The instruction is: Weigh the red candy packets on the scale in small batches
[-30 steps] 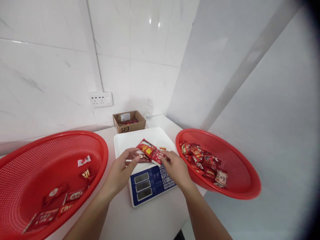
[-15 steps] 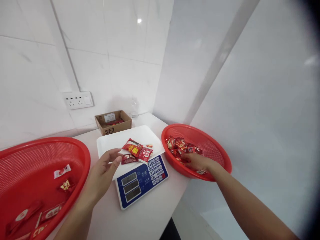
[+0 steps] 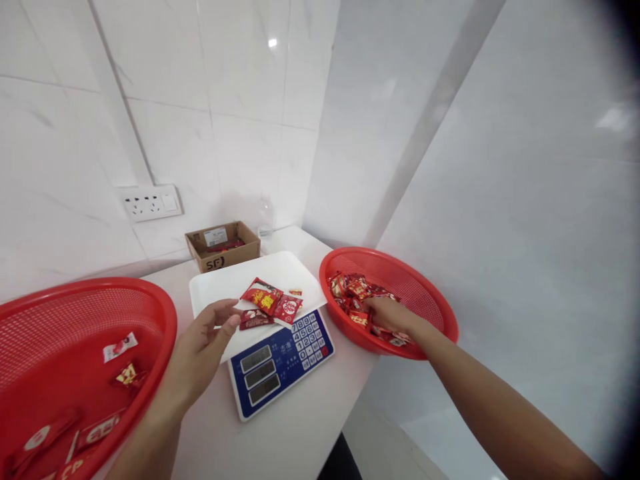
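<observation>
My left hand (image 3: 204,340) hovers over the front left of the white weighing tray (image 3: 210,288), thumb and fingers apart, with nothing between them. Right beside its fingertips lie several wrapped snack packets: a red one with yellow print (image 3: 262,295), a pinkish-red one (image 3: 288,308) and a dark red one (image 3: 255,319). Below the tray shows the blue keypad panel of the digital scale (image 3: 280,367). My right hand (image 3: 387,313) reaches into the right red basket (image 3: 425,293), among small red-wrapped packets (image 3: 357,289). Its fingers are hidden there.
A large red basket (image 3: 160,293) with a few wrapped packets stands at the left. Behind the tray is a small open cardboard box (image 3: 225,257), with a clear plastic item (image 3: 265,217) beside it. Walls close off the back and right, with a socket panel (image 3: 150,203) at the back.
My right hand has shifted a little within the right basket, and its fingers have sunk out of sight among the packets. The left hand has stayed almost still. The view has moved slightly.
</observation>
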A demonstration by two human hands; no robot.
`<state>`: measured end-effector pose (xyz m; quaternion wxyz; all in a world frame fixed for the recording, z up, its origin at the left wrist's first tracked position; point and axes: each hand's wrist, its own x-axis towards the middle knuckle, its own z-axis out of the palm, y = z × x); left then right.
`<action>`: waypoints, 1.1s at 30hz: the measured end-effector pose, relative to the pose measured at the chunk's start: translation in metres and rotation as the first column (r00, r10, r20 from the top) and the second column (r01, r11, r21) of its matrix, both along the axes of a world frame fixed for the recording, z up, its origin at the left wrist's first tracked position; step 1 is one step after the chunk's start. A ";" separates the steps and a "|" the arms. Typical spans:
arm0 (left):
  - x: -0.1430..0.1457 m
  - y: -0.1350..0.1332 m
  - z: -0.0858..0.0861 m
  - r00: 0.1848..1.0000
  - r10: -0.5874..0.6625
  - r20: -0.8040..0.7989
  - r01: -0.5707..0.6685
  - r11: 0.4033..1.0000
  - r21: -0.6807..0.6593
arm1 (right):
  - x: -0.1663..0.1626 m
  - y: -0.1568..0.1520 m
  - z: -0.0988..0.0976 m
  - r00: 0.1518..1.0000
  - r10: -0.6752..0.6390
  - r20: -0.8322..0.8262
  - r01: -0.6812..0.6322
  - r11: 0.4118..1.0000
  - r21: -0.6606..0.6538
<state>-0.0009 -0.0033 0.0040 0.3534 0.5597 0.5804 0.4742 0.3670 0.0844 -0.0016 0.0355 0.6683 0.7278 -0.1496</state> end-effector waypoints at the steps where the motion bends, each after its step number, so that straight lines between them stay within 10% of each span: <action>1: 0.000 0.000 0.000 1.000 -0.002 -0.007 0.002 1.000 -0.004 | 0.000 0.001 0.003 1.000 -0.003 0.002 0.003 1.000 0.029; 24: 0.004 -0.002 0.001 0.990 -0.063 -0.124 0.062 0.998 -0.010 | -0.013 0.026 -0.011 0.987 0.027 0.161 -0.015 0.997 -0.076; 30: 0.005 -0.003 0.006 0.991 -0.029 -0.132 0.030 0.999 0.011 | -0.028 0.019 0.027 0.973 -0.122 0.195 0.088 0.980 0.178; 33: 0.007 -0.003 0.006 0.991 -0.030 -0.131 0.034 0.999 0.026 | -0.060 0.007 0.042 0.998 0.047 -0.029 -0.035 0.940 0.340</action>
